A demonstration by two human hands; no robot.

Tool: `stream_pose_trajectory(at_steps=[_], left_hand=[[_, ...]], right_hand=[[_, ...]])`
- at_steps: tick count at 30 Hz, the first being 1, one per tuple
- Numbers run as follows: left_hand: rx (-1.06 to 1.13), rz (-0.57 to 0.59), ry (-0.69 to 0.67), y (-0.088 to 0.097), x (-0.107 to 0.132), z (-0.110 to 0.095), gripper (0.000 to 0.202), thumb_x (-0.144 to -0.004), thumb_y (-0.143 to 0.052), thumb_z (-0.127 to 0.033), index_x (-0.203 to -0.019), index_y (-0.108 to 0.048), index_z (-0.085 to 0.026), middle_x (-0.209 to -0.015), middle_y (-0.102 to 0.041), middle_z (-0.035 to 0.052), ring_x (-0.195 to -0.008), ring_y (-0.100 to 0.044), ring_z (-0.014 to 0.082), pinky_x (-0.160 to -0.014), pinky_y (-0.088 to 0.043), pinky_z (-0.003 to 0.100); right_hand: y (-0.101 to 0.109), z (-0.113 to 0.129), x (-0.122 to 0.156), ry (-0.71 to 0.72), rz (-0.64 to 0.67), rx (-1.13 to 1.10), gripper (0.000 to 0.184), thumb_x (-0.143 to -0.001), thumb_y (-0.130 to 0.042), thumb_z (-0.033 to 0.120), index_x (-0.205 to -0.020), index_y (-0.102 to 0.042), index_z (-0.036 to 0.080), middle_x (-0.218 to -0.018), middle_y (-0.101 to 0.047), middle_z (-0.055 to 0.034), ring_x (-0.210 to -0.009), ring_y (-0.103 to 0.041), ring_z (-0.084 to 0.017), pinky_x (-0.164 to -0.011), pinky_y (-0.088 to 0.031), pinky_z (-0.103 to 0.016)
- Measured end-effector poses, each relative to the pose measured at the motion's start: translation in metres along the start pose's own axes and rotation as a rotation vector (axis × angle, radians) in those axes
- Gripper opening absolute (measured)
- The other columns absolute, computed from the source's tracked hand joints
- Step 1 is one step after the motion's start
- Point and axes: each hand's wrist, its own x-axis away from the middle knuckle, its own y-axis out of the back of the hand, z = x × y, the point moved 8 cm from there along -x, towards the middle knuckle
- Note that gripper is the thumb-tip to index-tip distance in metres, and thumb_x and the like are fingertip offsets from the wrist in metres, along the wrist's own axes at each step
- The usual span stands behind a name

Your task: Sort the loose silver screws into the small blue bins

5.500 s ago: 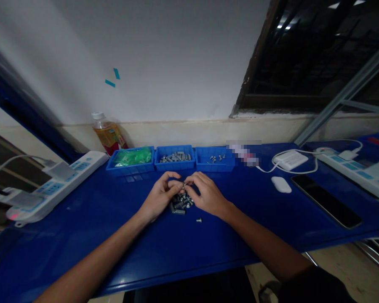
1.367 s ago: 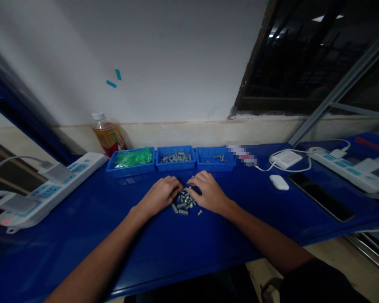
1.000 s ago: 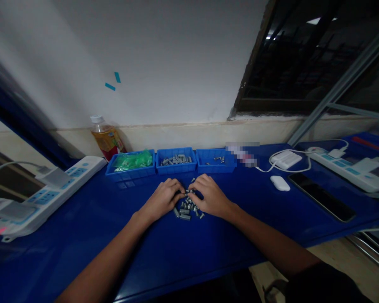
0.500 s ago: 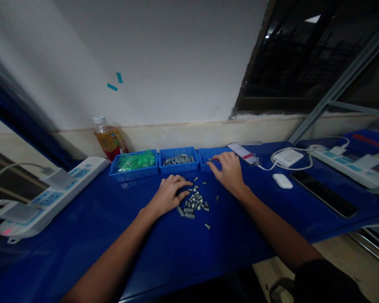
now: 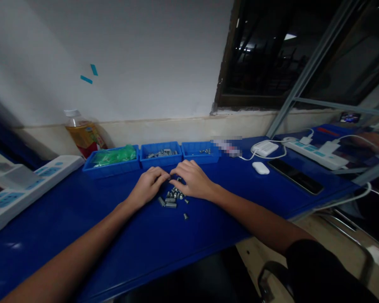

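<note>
Over the pile of small metal screws [image 5: 174, 194], my left hand [image 5: 148, 184] and my right hand [image 5: 192, 180] meet fingertip to fingertip. Both are closed in a pinch; whatever sits between the fingertips is too small to make out. My right hand covers part of the pile. At the pile's near side lie several longer metal spacers [image 5: 171, 205], and a lone screw [image 5: 185, 216] rests closer to me. Behind stand three blue bins: a left bin [image 5: 113, 169] with green plastic bags, a middle bin [image 5: 162, 161] with metal spacers, and a right bin [image 5: 199, 158] with a few screws.
A drink bottle [image 5: 84, 134] stands behind the left bin. Power strips lie at left [image 5: 34, 185] and right [image 5: 316, 153]. A white earbud case [image 5: 260, 168], a dark phone [image 5: 295, 176] and a cabled white charger [image 5: 265, 148] occupy the right side. At far right, a person's hand [image 5: 377, 143] shows.
My right hand has come from the right bin back to my left hand, and their fingertips now meet over the pile. The view has swung to the right.
</note>
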Motion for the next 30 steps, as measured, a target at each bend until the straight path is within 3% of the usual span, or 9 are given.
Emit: stream_pose_trajectory(at_steps=[4,8,11,14,17,20,24,30], left_hand=[[0.038,-0.013,-0.035,-0.002,0.003,-0.013,0.035,-0.089,-0.040,-0.039,-0.070,-0.059,-0.017,-0.073,-0.062,0.0026,-0.072,-0.053,0.0163,-0.072,-0.040,0.028],[0.070,-0.037,0.030,-0.005,0.002,-0.012,0.037,-0.092,-0.035,-0.039,-0.077,-0.061,-0.016,-0.077,-0.064,0.0033,-0.076,-0.057,0.0168,-0.074,-0.044,0.028],[0.033,-0.033,0.009,-0.009,-0.008,-0.006,0.031,-0.093,-0.034,-0.032,-0.100,-0.061,-0.017,-0.096,-0.066,0.0055,-0.091,-0.059,0.0182,-0.084,-0.045,0.031],[-0.108,0.084,-0.137,-0.023,-0.022,-0.005,0.031,-0.088,-0.042,-0.020,-0.116,-0.056,-0.018,-0.112,-0.061,0.0078,-0.104,-0.055,0.0192,-0.092,-0.042,0.035],[-0.231,0.211,-0.220,-0.038,-0.029,-0.001,0.031,-0.086,-0.045,-0.016,-0.114,-0.058,-0.019,-0.109,-0.061,0.0078,-0.102,-0.055,0.0197,-0.092,-0.042,0.035],[-0.274,0.217,-0.208,-0.038,-0.029,0.002,0.021,-0.084,-0.049,-0.018,-0.101,-0.062,-0.018,-0.096,-0.064,0.0069,-0.093,-0.057,0.0197,-0.085,-0.044,0.032],[-0.266,0.144,-0.167,-0.020,-0.025,0.001,0.016,-0.080,-0.050,-0.015,-0.092,-0.060,-0.017,-0.086,-0.063,0.0056,-0.081,-0.058,0.0180,-0.075,-0.045,0.029],[-0.210,-0.143,-0.134,0.040,-0.033,-0.021,0.016,-0.083,-0.052,-0.022,-0.097,-0.057,-0.016,-0.087,-0.064,0.0048,-0.078,-0.058,0.0165,-0.074,-0.045,0.029]], right_hand=[[0.003,0.005,0.004,0.016,-0.030,0.028,0.021,-0.090,-0.048,0.034,-0.092,-0.058,0.016,-0.086,-0.061,-0.0060,-0.084,-0.050,-0.019,-0.074,-0.035,-0.032],[0.014,0.002,0.003,0.051,-0.062,0.019,0.017,-0.089,-0.050,0.031,-0.089,-0.058,0.017,-0.083,-0.061,-0.0049,-0.083,-0.051,-0.019,-0.075,-0.037,-0.031],[0.032,-0.031,-0.002,-0.085,-0.177,0.085,0.019,-0.090,-0.048,0.031,-0.091,-0.060,0.017,-0.084,-0.062,-0.0061,-0.083,-0.052,-0.021,-0.077,-0.038,-0.033],[0.047,-0.073,0.003,-0.310,-0.306,0.191,0.024,-0.089,-0.048,0.028,-0.104,-0.059,0.013,-0.091,-0.063,-0.0107,-0.088,-0.053,-0.024,-0.080,-0.038,-0.036],[0.043,-0.085,0.012,-0.371,-0.295,0.200,0.031,-0.088,-0.050,0.027,-0.114,-0.055,0.011,-0.095,-0.062,-0.0125,-0.091,-0.053,-0.026,-0.082,-0.039,-0.038],[0.024,-0.068,0.016,-0.289,-0.200,0.086,0.026,-0.088,-0.051,0.028,-0.109,-0.057,0.014,-0.085,-0.063,-0.0074,-0.085,-0.055,-0.021,-0.082,-0.041,-0.035],[-0.003,-0.047,0.015,-0.216,-0.025,-0.041,0.018,-0.085,-0.056,0.024,-0.100,-0.061,0.016,-0.080,-0.061,-0.0038,-0.081,-0.055,-0.018,-0.078,-0.042,-0.031],[-0.025,-0.053,0.015,-0.206,0.207,-0.063,0.014,-0.078,-0.058,0.008,-0.089,-0.064,0.014,-0.084,-0.061,-0.0063,-0.082,-0.055,-0.017,-0.077,-0.041,-0.029]])
